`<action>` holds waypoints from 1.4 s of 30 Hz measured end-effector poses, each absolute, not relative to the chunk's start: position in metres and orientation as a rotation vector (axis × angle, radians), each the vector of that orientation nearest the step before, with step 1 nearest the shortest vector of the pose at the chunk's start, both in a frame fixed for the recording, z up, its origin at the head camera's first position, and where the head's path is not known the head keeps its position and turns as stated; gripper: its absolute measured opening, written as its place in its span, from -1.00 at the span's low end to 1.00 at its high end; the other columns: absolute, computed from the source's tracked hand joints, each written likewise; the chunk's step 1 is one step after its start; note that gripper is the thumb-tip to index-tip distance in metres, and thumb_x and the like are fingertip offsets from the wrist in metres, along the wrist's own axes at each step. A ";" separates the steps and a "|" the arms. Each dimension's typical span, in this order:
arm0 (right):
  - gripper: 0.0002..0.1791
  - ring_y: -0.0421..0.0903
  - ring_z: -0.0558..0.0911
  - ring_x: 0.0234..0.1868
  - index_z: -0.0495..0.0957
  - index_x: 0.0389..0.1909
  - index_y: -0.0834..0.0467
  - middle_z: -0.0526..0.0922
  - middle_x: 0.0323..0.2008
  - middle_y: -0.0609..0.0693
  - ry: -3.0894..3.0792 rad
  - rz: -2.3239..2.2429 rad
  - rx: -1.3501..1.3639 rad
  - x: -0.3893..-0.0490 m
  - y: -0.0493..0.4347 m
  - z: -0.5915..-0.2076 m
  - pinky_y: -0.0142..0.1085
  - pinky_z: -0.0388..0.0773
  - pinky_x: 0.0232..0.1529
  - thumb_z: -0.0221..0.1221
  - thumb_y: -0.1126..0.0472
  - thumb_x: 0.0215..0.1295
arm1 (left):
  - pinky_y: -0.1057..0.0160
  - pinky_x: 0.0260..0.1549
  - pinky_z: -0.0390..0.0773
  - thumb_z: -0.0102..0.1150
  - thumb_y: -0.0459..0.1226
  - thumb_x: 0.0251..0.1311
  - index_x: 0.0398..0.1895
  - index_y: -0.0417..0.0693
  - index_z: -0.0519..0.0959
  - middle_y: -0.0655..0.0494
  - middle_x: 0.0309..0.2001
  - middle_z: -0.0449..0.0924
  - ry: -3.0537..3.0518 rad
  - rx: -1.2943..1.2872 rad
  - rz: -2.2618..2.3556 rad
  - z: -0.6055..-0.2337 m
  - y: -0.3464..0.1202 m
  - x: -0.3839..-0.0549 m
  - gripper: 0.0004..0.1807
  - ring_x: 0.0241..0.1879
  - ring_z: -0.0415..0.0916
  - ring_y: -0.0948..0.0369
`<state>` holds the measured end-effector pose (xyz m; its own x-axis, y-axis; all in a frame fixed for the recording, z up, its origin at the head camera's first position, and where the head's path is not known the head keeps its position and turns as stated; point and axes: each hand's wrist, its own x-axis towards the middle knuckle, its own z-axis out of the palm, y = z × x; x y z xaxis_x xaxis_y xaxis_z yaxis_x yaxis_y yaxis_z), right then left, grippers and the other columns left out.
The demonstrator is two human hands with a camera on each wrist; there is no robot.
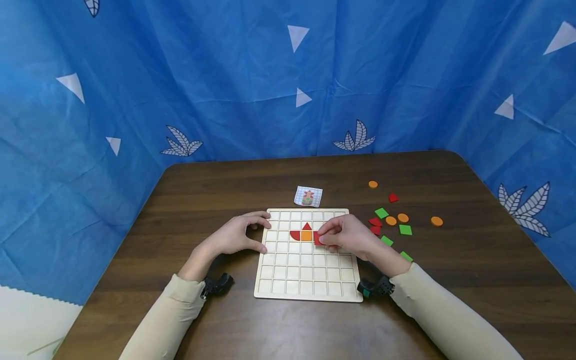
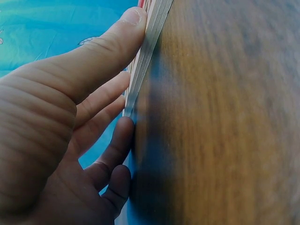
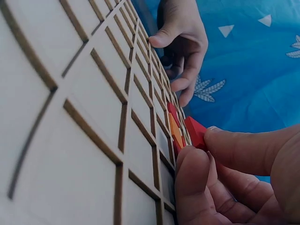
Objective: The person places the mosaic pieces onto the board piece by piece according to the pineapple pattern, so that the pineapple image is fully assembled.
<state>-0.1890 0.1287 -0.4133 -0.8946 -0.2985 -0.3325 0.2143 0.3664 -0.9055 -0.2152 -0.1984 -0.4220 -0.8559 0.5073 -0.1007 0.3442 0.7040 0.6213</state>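
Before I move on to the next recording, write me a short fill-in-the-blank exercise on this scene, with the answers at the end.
1. The piece in the right hand is ____.
2. In the head view, the left hand touches the grid board on its ____ side.
3. In that view, directly above the orange square on the board is a red ____.
4. The loose discs on the table are ____.
Missing words: red; left; triangle; orange.

A blue fabric curtain (image 1: 252,75) printed with white triangles (image 1: 297,36) and outlined leaves (image 1: 360,135) hangs behind the dark brown, wood-grained tabletop (image 1: 216,190); at lower left, a pale surface (image 1: 31,317) shows below the curtain's wavy edge (image 1: 42,295).
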 end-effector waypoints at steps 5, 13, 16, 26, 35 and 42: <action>-0.86 -0.06 0.64 -0.43 0.70 -0.14 0.26 0.69 -0.30 0.10 2.232 -1.535 -0.074 -0.187 0.123 -0.416 -0.29 0.69 -0.31 0.36 0.35 0.30 | 0.02 0.33 0.47 0.63 0.03 -0.05 0.08 0.22 0.64 0.22 0.47 0.39 2.638 0.667 0.891 -0.423 -0.199 -0.215 -0.42 0.31 0.46 0.11; -0.86 -0.06 0.65 -0.41 0.70 -0.16 0.23 0.70 -0.27 0.09 2.275 -1.498 -0.078 -0.183 0.118 -0.417 -0.29 0.69 -0.32 0.39 0.34 0.28 | 0.05 0.30 0.49 0.63 0.03 -0.05 0.08 0.21 0.64 0.22 0.46 0.40 2.641 0.685 0.898 -0.426 -0.201 -0.215 -0.42 0.28 0.48 0.14; -0.87 -0.07 0.67 -0.41 0.71 -0.18 0.21 0.72 -0.27 0.08 2.285 -1.491 -0.079 -0.182 0.113 -0.418 -0.29 0.70 -0.32 0.39 0.34 0.27 | 0.04 0.30 0.49 0.63 0.03 -0.05 0.08 0.21 0.64 0.22 0.46 0.40 2.642 0.688 0.897 -0.426 -0.201 -0.216 -0.42 0.29 0.47 0.14; -0.94 -0.08 0.66 -0.50 0.70 -0.28 0.20 0.69 -0.39 0.05 2.325 -1.488 -0.127 -0.177 0.090 -0.412 -0.31 0.62 -0.39 0.38 0.36 0.25 | 0.03 0.32 0.47 0.63 0.03 -0.06 0.07 0.21 0.64 0.22 0.45 0.41 2.644 0.683 0.896 -0.423 -0.201 -0.216 -0.42 0.29 0.48 0.12; -0.93 -0.11 0.62 -0.56 0.69 -0.27 0.27 0.68 -0.46 0.06 2.259 -1.552 -0.196 -0.175 0.077 -0.411 -0.33 0.57 -0.44 0.31 0.43 0.26 | 0.06 0.31 0.48 0.65 0.00 -0.07 0.07 0.15 0.65 0.22 0.44 0.43 2.638 0.719 0.893 -0.424 -0.200 -0.218 -0.41 0.30 0.48 0.14; -0.86 -0.12 0.58 -0.49 0.74 -0.26 0.16 0.70 -0.42 0.02 2.360 -1.472 -0.287 -0.178 0.075 -0.409 -0.35 0.49 -0.41 0.23 0.39 0.31 | 0.03 0.39 0.40 0.66 -0.03 -0.08 0.07 0.12 0.65 0.20 0.44 0.44 2.648 0.720 0.899 -0.423 -0.200 -0.218 -0.40 0.47 0.33 0.11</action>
